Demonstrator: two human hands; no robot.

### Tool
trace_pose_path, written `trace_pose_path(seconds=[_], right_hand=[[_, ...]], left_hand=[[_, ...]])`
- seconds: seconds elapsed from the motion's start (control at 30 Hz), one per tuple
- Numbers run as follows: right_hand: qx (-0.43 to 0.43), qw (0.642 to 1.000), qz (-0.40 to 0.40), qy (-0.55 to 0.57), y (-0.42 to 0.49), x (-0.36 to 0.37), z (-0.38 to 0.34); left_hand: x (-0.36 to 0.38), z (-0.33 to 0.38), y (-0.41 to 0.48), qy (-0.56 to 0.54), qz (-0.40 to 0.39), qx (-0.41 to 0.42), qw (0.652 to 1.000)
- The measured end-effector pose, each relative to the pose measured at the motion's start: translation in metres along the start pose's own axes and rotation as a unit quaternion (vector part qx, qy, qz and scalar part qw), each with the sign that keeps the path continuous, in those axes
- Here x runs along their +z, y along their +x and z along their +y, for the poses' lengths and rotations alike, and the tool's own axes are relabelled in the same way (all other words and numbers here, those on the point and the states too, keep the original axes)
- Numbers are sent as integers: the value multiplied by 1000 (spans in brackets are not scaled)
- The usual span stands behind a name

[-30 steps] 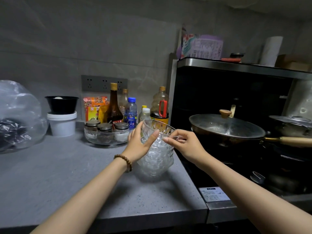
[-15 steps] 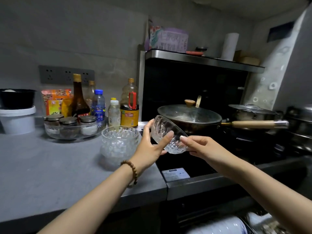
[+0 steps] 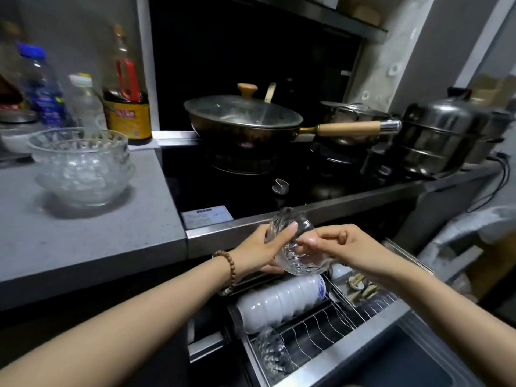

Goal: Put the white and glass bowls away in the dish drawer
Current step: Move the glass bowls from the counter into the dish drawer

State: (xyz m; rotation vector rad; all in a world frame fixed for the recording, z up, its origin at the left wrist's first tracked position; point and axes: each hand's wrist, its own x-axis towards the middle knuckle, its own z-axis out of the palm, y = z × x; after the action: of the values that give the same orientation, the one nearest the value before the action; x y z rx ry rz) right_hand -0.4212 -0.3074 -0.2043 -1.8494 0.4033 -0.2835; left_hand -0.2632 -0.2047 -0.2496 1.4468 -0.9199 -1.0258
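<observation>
Both hands hold one cut-glass bowl [image 3: 300,248] tilted on its side, just above the open dish drawer [image 3: 329,356]. My left hand [image 3: 261,251] grips its left rim, thumb across the glass. My right hand [image 3: 339,244] pinches its right side. In the drawer's wire rack a row of white bowls [image 3: 279,300] stands on edge, and a glass bowl [image 3: 272,351] stands on edge in front of them. A stack of glass bowls [image 3: 81,166] sits on the grey counter [image 3: 92,238] at the left.
A lidded wok [image 3: 243,118] with a wooden handle sits on the black stove, with steel pots [image 3: 435,135] to its right. Bottles [image 3: 127,88] line the wall behind the counter. The drawer's right compartment [image 3: 363,287] holds small items.
The single glass bowl has come down from counter height, beside the stack, to just over the open drawer. My view has tilted down and right, bringing the drawer rack into sight.
</observation>
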Motion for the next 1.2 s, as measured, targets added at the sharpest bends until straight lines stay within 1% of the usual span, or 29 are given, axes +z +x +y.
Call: trace_pose_path(seconds=[0.13, 0.23, 0.33, 0.4, 0.5, 0.53, 0.6, 0.67, 0.77, 0.83, 0.9, 1.0, 1.13, 1.2], right_hand=[[49, 999, -2, -1, -5, -14, 32], [96, 995, -10, 4, -6, -18, 56], [138, 990, -5, 19, -1, -15, 82], [166, 986, -3, 22, 5, -12, 100], [214, 976, -2, 24, 12, -8, 127], [230, 973, -2, 25, 13, -7, 135], [262, 965, -2, 19, 16, -5, 150], [296, 955, 1, 19, 20, -5, 163], [341, 938, 5, 53, 27, -5, 180], [366, 929, 3, 43, 32, -5, 189], [388, 921, 0, 20, 37, -4, 198], [418, 908, -14, 13, 46, 2, 209], [452, 890, -46, 33, 58, 10, 224], [479, 873, -73, 59, 62, 13, 228]], left_hand=[[21, -41, 20, 38, -30, -20, 999], [28, -67, 32, 51, -51, -79, 994], [33, -87, 38, 35, -78, -114, 990], [35, -106, 42, 33, -70, -134, 988], [33, -137, 45, 43, -35, -161, 985], [31, -148, 45, 69, -28, -155, 985], [23, -166, 42, 155, -22, -127, 980], [16, -182, 38, 245, -25, -91, 965], [9, -204, 37, 381, -24, -53, 923], [9, -219, 37, 448, -32, -55, 892], [11, -232, 37, 485, -47, -68, 870], [15, -245, 36, 515, -46, -69, 853], [15, -254, 39, 528, -25, -56, 847], [13, -256, 41, 529, -21, -56, 847]])
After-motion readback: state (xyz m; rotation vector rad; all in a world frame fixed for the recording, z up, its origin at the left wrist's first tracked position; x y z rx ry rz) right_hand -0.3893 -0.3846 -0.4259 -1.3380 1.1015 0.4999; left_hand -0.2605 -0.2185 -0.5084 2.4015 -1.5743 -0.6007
